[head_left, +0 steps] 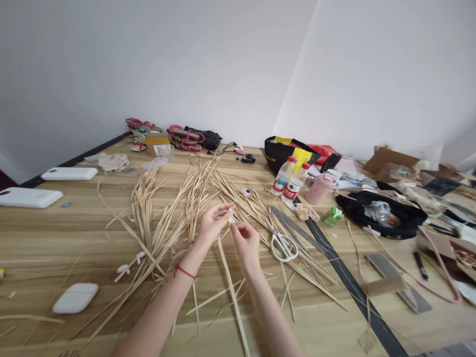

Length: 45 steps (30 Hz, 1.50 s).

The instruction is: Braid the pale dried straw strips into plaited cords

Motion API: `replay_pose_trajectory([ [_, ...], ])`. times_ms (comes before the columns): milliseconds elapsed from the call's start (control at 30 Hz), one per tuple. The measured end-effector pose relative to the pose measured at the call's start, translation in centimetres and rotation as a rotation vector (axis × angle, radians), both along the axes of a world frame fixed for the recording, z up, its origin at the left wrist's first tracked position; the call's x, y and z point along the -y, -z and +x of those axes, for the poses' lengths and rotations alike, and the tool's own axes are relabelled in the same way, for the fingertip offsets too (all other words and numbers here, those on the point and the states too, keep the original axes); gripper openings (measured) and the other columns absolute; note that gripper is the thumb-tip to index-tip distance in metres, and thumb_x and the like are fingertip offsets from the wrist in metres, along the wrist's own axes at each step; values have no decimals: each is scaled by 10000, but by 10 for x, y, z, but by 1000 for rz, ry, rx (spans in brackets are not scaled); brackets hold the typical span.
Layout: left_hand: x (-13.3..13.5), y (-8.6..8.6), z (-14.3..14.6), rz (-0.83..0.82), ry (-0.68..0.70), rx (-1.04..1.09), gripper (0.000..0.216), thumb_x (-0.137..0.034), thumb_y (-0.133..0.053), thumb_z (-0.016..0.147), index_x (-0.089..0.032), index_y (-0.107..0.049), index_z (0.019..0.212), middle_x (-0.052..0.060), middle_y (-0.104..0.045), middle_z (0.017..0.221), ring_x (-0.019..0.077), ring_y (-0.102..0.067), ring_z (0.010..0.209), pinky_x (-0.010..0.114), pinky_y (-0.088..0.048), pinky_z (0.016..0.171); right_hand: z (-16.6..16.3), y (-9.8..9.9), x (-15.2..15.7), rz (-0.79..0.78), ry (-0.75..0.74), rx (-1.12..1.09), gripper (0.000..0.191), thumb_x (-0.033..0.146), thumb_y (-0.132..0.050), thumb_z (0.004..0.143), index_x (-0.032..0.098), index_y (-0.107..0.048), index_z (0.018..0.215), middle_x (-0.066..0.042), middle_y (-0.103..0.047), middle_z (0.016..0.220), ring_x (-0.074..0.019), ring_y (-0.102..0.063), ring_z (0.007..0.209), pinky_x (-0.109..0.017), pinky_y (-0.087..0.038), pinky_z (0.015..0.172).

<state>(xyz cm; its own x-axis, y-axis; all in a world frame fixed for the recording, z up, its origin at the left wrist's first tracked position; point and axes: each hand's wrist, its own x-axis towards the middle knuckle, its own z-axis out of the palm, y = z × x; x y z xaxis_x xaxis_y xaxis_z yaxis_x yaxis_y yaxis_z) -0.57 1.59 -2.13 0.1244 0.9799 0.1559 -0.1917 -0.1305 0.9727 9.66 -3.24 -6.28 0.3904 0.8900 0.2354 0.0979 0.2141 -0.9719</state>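
Note:
My left hand [213,223] and my right hand [246,244] meet above the middle of the table, fingertips closed in a pinch on a small pale straw strip [232,216]. Its exact shape is mostly hidden by the fingers. A long flat straw strip [231,290] runs from just below the hands toward the near edge; whether it joins the held piece I cannot tell. Behind and left of the hands spread loose bundles of straw strips [178,208]. White-handled scissors [284,247] lie right of my right hand.
Two water bottles [283,176], a pink cup [321,188] and a black bag [383,215] stand to the right. A white earphone case [76,298] lies at the near left, white power banks [29,197] farther left. Rope-tied bundles [186,138] sit by the wall.

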Motion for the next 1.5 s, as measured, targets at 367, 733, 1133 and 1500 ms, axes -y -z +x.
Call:
replay_pose_trajectory([
  [367,-6,14,1,-45,-4,27,311,-290,-710,691,-122,-679,951,130,-689,1072,225,-643,1001,376,-481,925,-2,0,-1,52,-94,-275,369,489,-692,680,182,-492,635,-71,-646,854,-198,-664,788,-380,-538,805],
  [733,-3,14,0,-33,83,-57,245,-278,-640,731,-161,-640,947,98,-686,1046,204,-638,986,310,-512,820,10,7,1,-28,-95,-49,307,445,-675,718,150,-616,776,-71,-676,761,-198,-659,727,-336,-532,718],
  [1133,-2,1,-5,-22,36,-140,197,-327,-680,713,-161,-670,819,54,-684,822,173,-630,781,269,-497,712,7,6,6,8,-188,-164,325,463,-696,715,167,-570,755,-42,-653,750,-189,-679,688,-348,-552,708],
  [1500,-4,0,-8,-103,5,1,260,-347,-728,641,-140,-643,772,23,-631,726,124,-564,648,230,-442,587,0,5,13,80,-262,-36,270,420,-640,786,180,-542,711,-58,-626,821,-170,-615,765,-319,-506,725],
])
